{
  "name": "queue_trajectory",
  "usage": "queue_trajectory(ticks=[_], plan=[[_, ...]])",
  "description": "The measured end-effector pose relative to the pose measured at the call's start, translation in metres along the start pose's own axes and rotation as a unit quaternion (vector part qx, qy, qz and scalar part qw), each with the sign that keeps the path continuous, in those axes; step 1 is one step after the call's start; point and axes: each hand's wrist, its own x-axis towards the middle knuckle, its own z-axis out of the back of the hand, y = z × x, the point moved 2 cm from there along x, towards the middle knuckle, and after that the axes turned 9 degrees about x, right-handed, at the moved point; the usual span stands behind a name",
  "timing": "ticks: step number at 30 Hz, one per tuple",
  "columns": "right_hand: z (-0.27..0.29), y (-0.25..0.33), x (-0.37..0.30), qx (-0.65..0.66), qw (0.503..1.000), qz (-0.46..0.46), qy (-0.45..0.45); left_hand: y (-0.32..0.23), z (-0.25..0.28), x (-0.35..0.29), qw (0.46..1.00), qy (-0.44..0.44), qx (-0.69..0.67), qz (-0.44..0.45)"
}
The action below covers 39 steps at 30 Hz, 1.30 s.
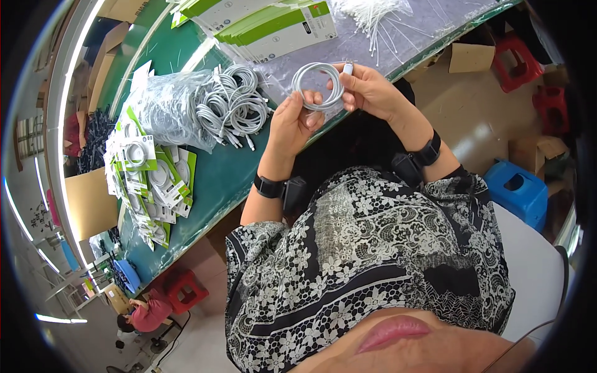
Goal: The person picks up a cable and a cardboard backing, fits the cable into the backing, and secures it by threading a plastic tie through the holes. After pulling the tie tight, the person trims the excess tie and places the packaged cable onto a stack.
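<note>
A coiled light-grey cable (300,79) is held up between my two hands, over the near edge of the table. My left hand (297,115) pinches the lower left of the coil between thumb and fingers. With my right hand (367,90) I grip the coil's right side, and a white plug end (349,67) sticks up by the thumb. To the left lies a heap of coiled grey cables (233,102), partly in a clear plastic bag (171,105).
Flat green-and-white cards (280,34) are stacked at the back. White cable ties (373,22) lie to their right. Packaged cables on cards (152,177) pile up at the left of the green table (214,193). A blue stool (516,193) stands at right; another person (152,311) sits far left.
</note>
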Motion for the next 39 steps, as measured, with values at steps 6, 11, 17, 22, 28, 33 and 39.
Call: queue_trajectory(ticks=[6, 11, 17, 22, 28, 33, 39], plan=[[0.009, 0.003, 0.000, -0.084, 0.996, -0.024, -0.010, -0.001, 0.005, 0.003, 0.995, -0.008, 0.056, 0.078], [0.012, 0.007, -0.003, -0.080, 0.997, -0.007, -0.003, 0.000, -0.004, 0.008, 0.991, -0.025, 0.092, 0.093], [0.002, 0.004, -0.011, -0.109, 0.993, 0.029, -0.032, -0.001, -0.005, 0.007, 0.980, -0.039, 0.186, 0.060], [-0.008, 0.012, -0.021, -0.175, 0.983, 0.042, -0.026, 0.000, -0.013, 0.006, 0.962, -0.046, 0.240, 0.119], [-0.006, 0.016, -0.026, -0.207, 0.978, 0.002, -0.012, -0.007, -0.010, 0.006, 0.948, 0.030, 0.264, 0.177], [0.001, 0.009, -0.024, -0.133, 0.991, 0.012, -0.023, -0.009, 0.000, 0.017, 0.960, 0.033, 0.210, 0.182], [0.006, -0.008, -0.018, -0.024, 0.996, 0.037, -0.083, -0.016, 0.008, 0.028, 0.971, 0.040, 0.118, 0.203]])
